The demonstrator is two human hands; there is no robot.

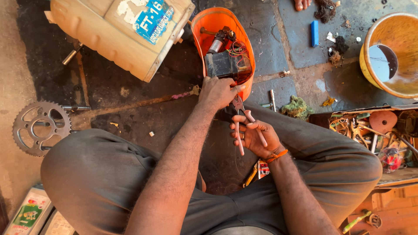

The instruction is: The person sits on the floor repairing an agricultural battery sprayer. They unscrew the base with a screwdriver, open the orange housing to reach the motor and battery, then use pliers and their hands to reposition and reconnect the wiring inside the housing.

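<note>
My right hand (pixel 257 138) grips a pair of pliers with pale pink handles (pixel 248 126), jaws pointing up. My left hand (pixel 217 92) is closed just above the jaws, pinching something small, probably a wire, at the lower rim of an orange plastic housing (pixel 217 19). Inside that housing sit a black block (pixel 222 65), a small motor (pixel 216 43) and a tangle of coloured wires (pixel 238 50). An orange band circles my right wrist. I sit with grey-trousered knees spread wide on the ground.
A cream plastic body panel with a blue sticker (pixel 117 30) lies at top left. A chain sprocket (pixel 41 127) rests at left. At right are a yellow tub holding water (pixel 389 52) and a box of mixed tools (pixel 379 130). A blue block (pixel 315 33) lies on the stone floor.
</note>
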